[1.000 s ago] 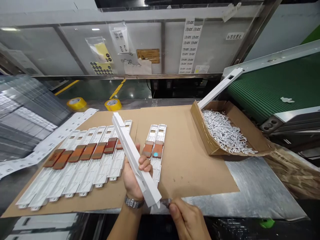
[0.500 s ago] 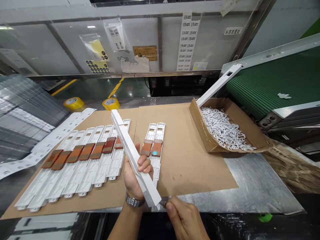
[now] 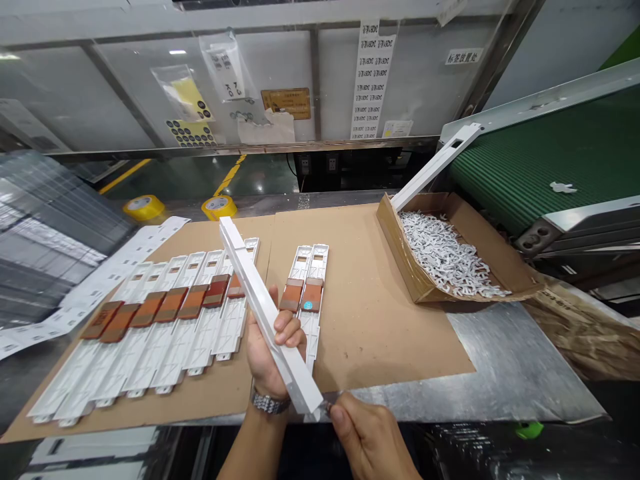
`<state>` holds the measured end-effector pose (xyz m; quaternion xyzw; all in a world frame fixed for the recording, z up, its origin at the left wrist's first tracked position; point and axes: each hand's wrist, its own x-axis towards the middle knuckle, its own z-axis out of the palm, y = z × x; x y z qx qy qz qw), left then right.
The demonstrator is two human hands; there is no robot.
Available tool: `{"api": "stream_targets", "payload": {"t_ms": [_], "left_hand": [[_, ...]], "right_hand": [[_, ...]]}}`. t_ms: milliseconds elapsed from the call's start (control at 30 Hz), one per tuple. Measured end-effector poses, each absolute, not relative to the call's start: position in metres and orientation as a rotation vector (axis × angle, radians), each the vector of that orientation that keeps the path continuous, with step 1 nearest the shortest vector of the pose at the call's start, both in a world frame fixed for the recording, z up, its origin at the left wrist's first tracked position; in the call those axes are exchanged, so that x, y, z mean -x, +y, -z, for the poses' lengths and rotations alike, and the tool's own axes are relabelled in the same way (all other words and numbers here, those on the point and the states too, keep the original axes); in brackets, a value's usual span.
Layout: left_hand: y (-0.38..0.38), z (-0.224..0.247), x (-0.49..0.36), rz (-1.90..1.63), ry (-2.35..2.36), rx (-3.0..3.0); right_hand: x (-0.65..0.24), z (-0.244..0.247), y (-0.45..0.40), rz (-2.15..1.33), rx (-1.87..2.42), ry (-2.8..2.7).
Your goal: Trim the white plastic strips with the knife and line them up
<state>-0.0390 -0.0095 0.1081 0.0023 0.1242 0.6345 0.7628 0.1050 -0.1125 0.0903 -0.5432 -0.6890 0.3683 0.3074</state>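
Note:
My left hand [image 3: 267,353] is shut around a long white plastic strip [image 3: 265,313], which points up and away from me. A metal link watch [image 3: 270,402] sits on that wrist. My right hand [image 3: 370,437] pinches a small metal tool [image 3: 329,408] against the near end of the strip, and its fingers hide most of the tool. Below the strip, white plastic parts with brown-orange patches [image 3: 165,340] lie side by side on a cardboard sheet [image 3: 370,333]. A pair of the same parts [image 3: 307,300] lies just beyond my left hand.
An open cardboard box [image 3: 450,267] of white plastic offcuts stands at the right, with a white strip [image 3: 435,170] leaning on its rim. Behind it runs a green conveyor belt [image 3: 550,160]. Yellow tape rolls [image 3: 219,207] lie beyond the cardboard, above a metal sheet [image 3: 500,373].
The view has drifted slightly, so the scene sits a little higher and further left. Both hands keep the same hold on the strip and the tool.

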Motion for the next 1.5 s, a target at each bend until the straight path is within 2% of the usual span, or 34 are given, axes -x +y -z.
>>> {"api": "stream_targets", "payload": {"t_ms": [300,400,667,867,967,1500], "left_hand": [[-0.001,-0.113,0.037,-1.394,0.373,-0.038],[-0.002,-0.114,0.040,-1.426,0.492,-0.088],[-0.018,-0.107,0.039,-1.482,0.870,-0.220],[-0.023,-0.118,0.034,-1.593,0.990,-0.288],[-0.024,-0.121,0.033,-1.611,1.032,-0.288],[-0.025,-0.118,0.029,-1.568,1.135,-0.247]], "right_hand": [[-0.106,-0.091,-0.117,-1.069,1.317,-1.916],[-0.114,-0.091,-0.117,-1.061,1.259,-1.770],[-0.128,-0.085,-0.114,-0.648,1.337,-1.539],[-0.116,-0.068,-0.106,-0.217,1.409,-1.611],[-0.113,-0.063,-0.102,-0.109,1.416,-1.629],[-0.114,-0.061,-0.104,-0.147,1.441,-1.698]]}}
